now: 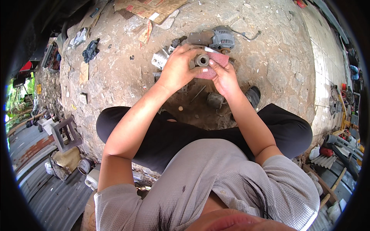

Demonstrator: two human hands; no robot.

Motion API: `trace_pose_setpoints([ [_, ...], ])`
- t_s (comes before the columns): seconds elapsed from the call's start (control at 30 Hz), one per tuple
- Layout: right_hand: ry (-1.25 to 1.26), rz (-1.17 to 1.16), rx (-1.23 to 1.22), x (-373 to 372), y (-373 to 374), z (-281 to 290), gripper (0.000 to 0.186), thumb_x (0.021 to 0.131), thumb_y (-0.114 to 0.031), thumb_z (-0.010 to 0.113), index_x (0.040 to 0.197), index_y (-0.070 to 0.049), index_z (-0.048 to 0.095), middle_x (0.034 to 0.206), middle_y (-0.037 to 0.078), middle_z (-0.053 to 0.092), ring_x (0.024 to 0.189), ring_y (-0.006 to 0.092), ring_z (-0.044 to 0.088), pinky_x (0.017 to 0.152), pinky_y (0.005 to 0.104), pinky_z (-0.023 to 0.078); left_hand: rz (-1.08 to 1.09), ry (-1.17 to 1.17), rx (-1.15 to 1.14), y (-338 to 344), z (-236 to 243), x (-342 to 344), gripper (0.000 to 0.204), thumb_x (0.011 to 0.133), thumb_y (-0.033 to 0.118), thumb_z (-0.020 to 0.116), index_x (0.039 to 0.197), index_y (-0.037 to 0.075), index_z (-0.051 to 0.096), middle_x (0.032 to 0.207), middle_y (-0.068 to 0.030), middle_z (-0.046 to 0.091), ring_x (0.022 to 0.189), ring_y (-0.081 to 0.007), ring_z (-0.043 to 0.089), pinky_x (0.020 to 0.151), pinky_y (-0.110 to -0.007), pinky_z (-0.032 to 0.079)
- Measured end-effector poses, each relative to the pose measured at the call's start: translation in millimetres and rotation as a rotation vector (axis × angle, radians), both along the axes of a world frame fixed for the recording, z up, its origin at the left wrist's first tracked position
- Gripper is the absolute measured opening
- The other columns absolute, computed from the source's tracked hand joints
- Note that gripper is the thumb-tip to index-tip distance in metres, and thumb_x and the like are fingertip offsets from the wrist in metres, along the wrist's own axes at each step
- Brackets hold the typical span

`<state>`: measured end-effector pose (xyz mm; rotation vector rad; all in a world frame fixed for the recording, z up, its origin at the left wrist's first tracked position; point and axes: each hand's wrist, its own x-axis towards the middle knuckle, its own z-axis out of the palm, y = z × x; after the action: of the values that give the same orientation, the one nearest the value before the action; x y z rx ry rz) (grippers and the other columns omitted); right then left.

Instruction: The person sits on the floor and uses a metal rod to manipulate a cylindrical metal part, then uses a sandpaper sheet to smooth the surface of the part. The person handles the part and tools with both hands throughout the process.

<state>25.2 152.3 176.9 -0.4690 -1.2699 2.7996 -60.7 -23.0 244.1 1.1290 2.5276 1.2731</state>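
My left hand (182, 66) grips a round metal part with a hollow centre (202, 60), its open end turned up toward me. In my right hand (225, 77) is a reddish piece of sandpaper (218, 58), pinched under the thumb and pressed against the right side of the metal part. A fold of the sandpaper also shows below the part, between the two hands. My left fingertips are partly hidden behind the part. Just beyond my hands lies a grey motor housing (223, 38) with a cable, beside a brownish cylindrical piece (201, 38).
Metal pieces (159, 59) lie left of my hands. A dark cylindrical part (215, 100) sits on the ground between my legs. Flattened cardboard (154, 9) is at the far side, with a black crumpled rag (91, 51) to the left. Tools and scrap crowd the right edge.
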Motion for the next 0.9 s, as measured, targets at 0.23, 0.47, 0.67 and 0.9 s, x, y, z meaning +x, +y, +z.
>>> trace_pose_setpoints([
  [0.23,0.043,0.012,-0.015,0.5,0.2,-4.5,0.030,0.101,-0.010,0.065,0.129,0.000,0.062,0.123,0.010,0.069,0.111,0.0227,0.069,0.096,0.0444,0.060,-0.030,0.030,-0.004,-2.6,4.1,-2.6,0.049,0.074,0.014,0.087,0.119,0.007,0.071,0.121,-0.0125,0.069,0.116,-0.0338,0.064,0.102,-0.042,0.051],
  [0.47,0.099,0.065,-0.232,5.2,4.3,-5.8,0.033,0.102,-0.011,0.062,0.134,-0.003,0.058,0.129,0.011,0.067,0.115,0.0257,0.068,0.096,0.0457,0.060,-0.091,-0.098,0.086,-0.7,10.6,0.1,0.048,0.077,0.018,0.087,0.120,0.005,0.070,0.129,-0.0144,0.067,0.121,-0.0328,0.065,0.105,-0.042,0.051],
  [0.67,0.172,0.173,-0.430,10.9,5.9,-19.8,0.038,0.101,-0.014,0.063,0.137,-0.005,0.056,0.129,0.011,0.066,0.117,0.0280,0.068,0.095,0.0470,0.061,-0.149,-0.118,0.071,0.3,16.3,2.1,0.046,0.081,0.021,0.085,0.121,0.004,0.068,0.129,-0.0156,0.068,0.121,-0.0341,0.064,0.104,-0.042,0.051],
  [0.9,-0.016,0.124,-0.203,1.3,-0.3,-4.3,0.034,0.105,-0.013,0.059,0.136,0.000,0.056,0.128,0.013,0.066,0.115,0.0264,0.068,0.098,0.0463,0.059,-0.064,-0.109,0.081,-2.1,-0.2,-1.6,0.047,0.081,0.020,0.084,0.123,0.003,0.068,0.124,-0.0178,0.070,0.117,-0.0347,0.067,0.102,-0.042,0.053],
])
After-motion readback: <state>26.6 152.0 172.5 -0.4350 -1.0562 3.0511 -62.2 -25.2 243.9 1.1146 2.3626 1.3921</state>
